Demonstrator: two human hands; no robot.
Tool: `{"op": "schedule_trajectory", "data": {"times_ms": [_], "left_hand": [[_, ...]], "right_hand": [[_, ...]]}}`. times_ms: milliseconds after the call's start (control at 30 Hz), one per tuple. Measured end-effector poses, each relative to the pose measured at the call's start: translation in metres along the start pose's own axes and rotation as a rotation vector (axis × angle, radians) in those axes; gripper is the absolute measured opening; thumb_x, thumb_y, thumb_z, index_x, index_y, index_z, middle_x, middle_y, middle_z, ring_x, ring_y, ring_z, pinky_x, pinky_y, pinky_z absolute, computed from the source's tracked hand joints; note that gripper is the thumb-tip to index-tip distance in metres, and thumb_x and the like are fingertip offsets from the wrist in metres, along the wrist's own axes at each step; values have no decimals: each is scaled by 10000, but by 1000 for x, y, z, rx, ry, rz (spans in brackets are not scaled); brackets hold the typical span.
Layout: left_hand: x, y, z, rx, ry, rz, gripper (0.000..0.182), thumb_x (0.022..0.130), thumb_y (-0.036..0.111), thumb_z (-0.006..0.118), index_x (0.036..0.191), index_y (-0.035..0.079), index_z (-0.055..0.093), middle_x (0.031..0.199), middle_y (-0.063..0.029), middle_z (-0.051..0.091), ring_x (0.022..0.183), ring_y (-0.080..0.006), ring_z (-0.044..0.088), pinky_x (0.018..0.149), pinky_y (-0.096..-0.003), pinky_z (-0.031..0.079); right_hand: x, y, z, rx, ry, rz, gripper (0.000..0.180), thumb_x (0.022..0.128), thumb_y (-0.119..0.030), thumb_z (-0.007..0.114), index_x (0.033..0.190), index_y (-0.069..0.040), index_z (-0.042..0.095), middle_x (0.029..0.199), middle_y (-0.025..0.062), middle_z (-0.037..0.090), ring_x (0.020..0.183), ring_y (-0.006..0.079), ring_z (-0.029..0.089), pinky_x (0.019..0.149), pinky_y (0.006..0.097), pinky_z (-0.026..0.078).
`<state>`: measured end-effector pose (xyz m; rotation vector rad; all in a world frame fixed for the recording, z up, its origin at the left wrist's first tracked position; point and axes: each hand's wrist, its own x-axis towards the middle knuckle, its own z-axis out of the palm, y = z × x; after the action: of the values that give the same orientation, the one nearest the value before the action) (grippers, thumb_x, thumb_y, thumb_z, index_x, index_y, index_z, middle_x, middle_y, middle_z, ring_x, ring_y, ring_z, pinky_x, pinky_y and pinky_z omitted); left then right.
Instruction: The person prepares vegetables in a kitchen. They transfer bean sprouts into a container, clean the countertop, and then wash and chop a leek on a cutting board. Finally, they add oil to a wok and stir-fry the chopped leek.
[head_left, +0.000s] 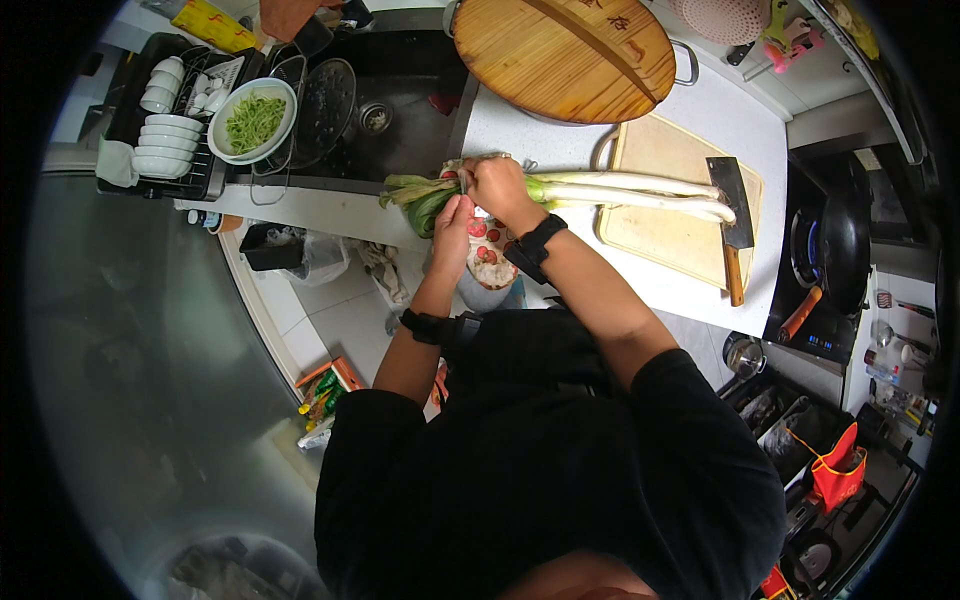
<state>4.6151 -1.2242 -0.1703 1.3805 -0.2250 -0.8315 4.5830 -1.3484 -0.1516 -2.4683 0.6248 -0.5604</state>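
Long leeks or large scallions (630, 187) lie across the counter edge, green leaves to the left, white root ends over a pale cutting board (667, 247). My right hand (499, 187) is closed around their green part. Just below and to its left, my left hand (452, 229) has its fingertips pinched close to the right hand at the leaves; what lies between these fingertips is too small to tell. A cleaver with a wooden handle (733, 225) rests on the board by the root ends. A strawberry-patterned cloth or sleeve (487, 244) shows beneath my hands.
A round wooden lid (562, 56) covers a pot behind the board. Left are a dark sink (405, 97), a bowl of shredded greens (255, 124) and a dish rack with white bowls (165, 150). On the right, a wok (844, 240) sits over a blue flame, its handle towards me.
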Motion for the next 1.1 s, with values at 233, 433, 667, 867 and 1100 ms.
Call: {"op": "schedule_trajectory", "data": {"times_ms": [233, 433, 667, 867, 1100], "left_hand": [[-4, -16, -8, 58, -103, 132, 253, 992, 203, 455, 919, -9, 571, 753, 39, 455, 728, -39, 396, 753, -202, 387], [-3, -21, -15, 122, -177, 207, 248, 991, 196, 449, 922, -7, 573, 747, 37, 428, 725, -58, 393, 700, -191, 354], [-1, -22, -21, 129, -240, 235, 200, 978, 173, 471, 981, 3, 576, 790, 35, 471, 741, -54, 416, 696, -189, 358], [-2, -2, -21, -51, -147, -29, 216, 958, 141, 506, 1134, 28, 560, 1083, -50, 567, 988, -118, 556, 785, -256, 460], [10, 1, -14, 32, -27, -112, 243, 908, 155, 599, 1037, -52, 609, 987, -80, 638, 806, -139, 619, 648, -288, 535]], "right_hand": [[14, 17, 11, 217, -43, 288, 147, 741, -142, 601, 771, -115, 743, 692, 155, 656, 662, 316, 650, 667, 377, 534], [21, 23, 18, 293, -92, 503, 98, 687, -152, 659, 729, -143, 747, 723, 141, 669, 712, 323, 654, 701, 372, 530], [24, 28, 26, 388, -65, 578, 70, 696, -170, 690, 720, -125, 738, 708, 141, 666, 703, 320, 656, 695, 372, 530], [-4, 9, -36, 358, -224, 150, 385, 719, -163, 730, 1071, -36, 639, 949, 184, 661, 863, 319, 648, 789, 354, 509], [-95, 49, -213, 325, -250, 260, 263, 868, -131, 640, 1086, 15, 632, 959, 140, 689, 863, 198, 671, 789, 305, 529]]}}
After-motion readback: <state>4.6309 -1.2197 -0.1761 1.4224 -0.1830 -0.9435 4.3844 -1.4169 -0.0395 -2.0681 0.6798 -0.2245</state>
